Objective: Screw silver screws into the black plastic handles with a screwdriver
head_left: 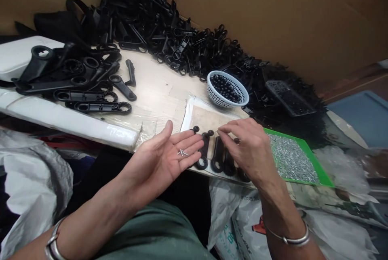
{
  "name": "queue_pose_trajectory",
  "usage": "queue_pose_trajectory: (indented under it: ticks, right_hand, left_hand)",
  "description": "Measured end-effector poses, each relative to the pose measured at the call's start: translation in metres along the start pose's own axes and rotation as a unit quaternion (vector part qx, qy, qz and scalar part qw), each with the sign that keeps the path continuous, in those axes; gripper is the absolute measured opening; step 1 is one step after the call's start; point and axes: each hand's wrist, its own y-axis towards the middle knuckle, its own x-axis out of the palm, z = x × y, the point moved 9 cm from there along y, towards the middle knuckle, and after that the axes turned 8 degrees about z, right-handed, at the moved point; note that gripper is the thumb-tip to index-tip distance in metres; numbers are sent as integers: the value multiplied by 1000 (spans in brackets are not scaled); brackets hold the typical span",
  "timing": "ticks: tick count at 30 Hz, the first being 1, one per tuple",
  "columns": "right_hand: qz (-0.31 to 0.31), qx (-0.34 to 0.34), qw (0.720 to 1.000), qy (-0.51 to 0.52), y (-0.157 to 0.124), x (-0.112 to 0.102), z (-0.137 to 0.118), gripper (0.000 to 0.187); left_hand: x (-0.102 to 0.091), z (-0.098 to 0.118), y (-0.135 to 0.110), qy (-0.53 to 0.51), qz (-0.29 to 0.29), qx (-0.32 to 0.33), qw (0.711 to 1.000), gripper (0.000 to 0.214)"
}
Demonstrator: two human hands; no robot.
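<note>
Brown cardboard-like walls stood behind a pale worktable, with a big heap of black plastic parts along its back. Left hand was palm up, fingers spread flat, a few small metal pins lying loose on the fingers. Right hand had thumb and fingertips pinched together above the row of black handles; couldn't tell if anything was between them. Handles lay side by side on a white-edged board at the table's near edge, ring ends toward the person, partly hidden by both hands. Light-blue basket of black balls sat just beyond the board. Green tray full of metal pieces was right of the right hand. Larger black levers were piled at left.
</note>
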Motion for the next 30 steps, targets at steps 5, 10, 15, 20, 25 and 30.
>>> queue_pose_trajectory:
  ticks: [5, 10, 15, 20, 25, 30]
  right_hand:
    - [-21, -25, 999, -27, 2, 7, -5, 6]
    - [-36, -63, 993, -91, 5, 7, -19, 13]
    - [-60, -89, 988, -110, 1, 10, -26, 11]
    - [-45, -75, 994, -70, -2, 0, -22, 13]
    - [-36, -31, 994, 97, 3, -14, -44, 15]
    - [-78, -37, 980, 181, 0, 0, -82, 17]
  left_hand:
    - [-1, 3, 1, -8, -14, 3, 1000, 61]
    - [-2, 0, 0, -10, -6, -3, 1000, 60]
    - [-1, 1, -2, -11, -13, 2, 1000, 60]
    - [1, -1, -3, -18, -20, -2, 1000, 60]
    - [2, -1, -2, -31, -31, -4, 999, 63]
    - [4, 0, -3, -50, -47, -1, 998, 67]
